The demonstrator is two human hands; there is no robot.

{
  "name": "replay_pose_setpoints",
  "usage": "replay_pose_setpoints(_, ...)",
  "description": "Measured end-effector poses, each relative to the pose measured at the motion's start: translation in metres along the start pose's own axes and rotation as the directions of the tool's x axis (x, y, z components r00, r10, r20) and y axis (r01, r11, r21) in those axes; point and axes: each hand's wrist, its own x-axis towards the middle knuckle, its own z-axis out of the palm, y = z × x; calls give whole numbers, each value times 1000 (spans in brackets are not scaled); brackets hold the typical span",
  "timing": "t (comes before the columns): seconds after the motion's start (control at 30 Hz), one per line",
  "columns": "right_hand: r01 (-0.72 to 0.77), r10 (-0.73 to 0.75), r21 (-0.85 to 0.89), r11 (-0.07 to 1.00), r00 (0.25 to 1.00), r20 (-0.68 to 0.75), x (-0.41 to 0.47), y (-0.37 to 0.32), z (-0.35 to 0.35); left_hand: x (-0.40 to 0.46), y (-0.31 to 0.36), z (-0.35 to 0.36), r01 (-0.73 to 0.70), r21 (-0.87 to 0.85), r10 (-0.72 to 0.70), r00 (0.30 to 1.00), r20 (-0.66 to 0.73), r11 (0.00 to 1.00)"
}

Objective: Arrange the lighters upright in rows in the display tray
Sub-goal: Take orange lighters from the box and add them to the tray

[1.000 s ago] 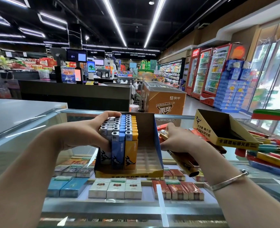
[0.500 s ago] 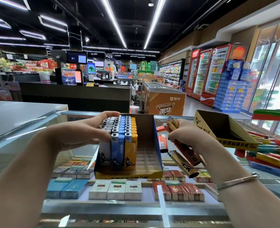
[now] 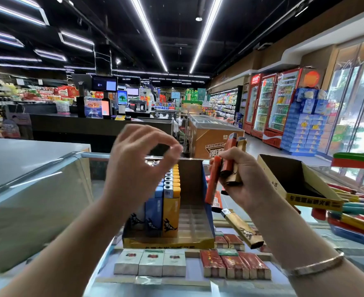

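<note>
A blue and yellow cardboard display tray (image 3: 208, 211) stands on the glass counter. Its left side holds upright rows of grey, blue and yellow lighters (image 3: 170, 202); its right side is bare. My left hand (image 3: 138, 166) hovers above the rows, fingers curled and apart, holding nothing. My right hand (image 3: 243, 181) is to the right of the tray, raised and closed on a bunch of orange and tan lighters (image 3: 228, 163). One tan lighter (image 3: 242, 229) lies on the glass below that hand.
A second, empty cardboard tray (image 3: 294, 187) sits tilted at the right, with a pile of loose coloured lighters (image 3: 356, 213) beyond it. Cigarette packs (image 3: 234, 264) show under the counter glass. A white counter top (image 3: 27, 153) is at the left.
My left hand let go of the lighter rows and rose above them. My right hand lifted a bunch of lighters from beside the tray up to chest height.
</note>
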Motion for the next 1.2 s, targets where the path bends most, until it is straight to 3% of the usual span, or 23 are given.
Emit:
replay_pose_setpoints(0.07, 15, -17, 27, 1000, 997, 72, -1, 3, 5, -1, 14, 10, -63, 82, 50, 987, 152, 995)
replay_pose_setpoints(0.17, 35, -37, 17, 999, 981, 188, -4, 4, 12, 0, 24, 20, -47, 153, -11, 935, 355, 987)
replay_pose_setpoints(0.27, 57, -60, 22, 998, 968, 242, -3, 7, 15, -1, 20, 24, 39, 122, -83, 923, 376, 992)
replay_pose_setpoints(0.4, 52, -45, -14, 999, 948, 316, -5, 10, 17, -6, 17, 27, 41, 170, -116, 880, 460, 985)
replay_pose_setpoints(0.47, 77, -66, -33, 996, 966, 248, -4, 8, 16, -5, 15, 23, 91, 81, -117, 890, 441, 993)
replay_pose_setpoints(0.53, 89, -81, -95, 991, 992, 93, -1, 5, 10, -4, 14, 21, 176, -52, -140, 904, 403, 983)
replay_pose_setpoints(0.67, 5, -26, -223, 975, 996, -88, 5, 5, -4, 3, 8, 19, 355, -181, -260, 878, 402, 917)
replay_pose_setpoints(0.87, -79, 37, -337, 938, 991, -128, 9, 16, -8, 34, 5, 20, 322, 56, -300, 788, 538, 945)
replay_pose_setpoints(1.0, -97, 64, -378, 921, 993, -99, 9, 18, -9, 49, 7, 30, 411, 229, -444, 566, 695, 883)
replay_pose_setpoints(1.03, -99, 68, -391, 915, 993, -91, 10, 18, -9, 51, 7, 33, 393, 250, -442, 539, 717, 885)
replay_pose_setpoints(1.2, -98, 73, -444, 891, 995, -72, 12, 22, -9, 54, 13, 41, 156, 367, -387, 575, 721, 917)
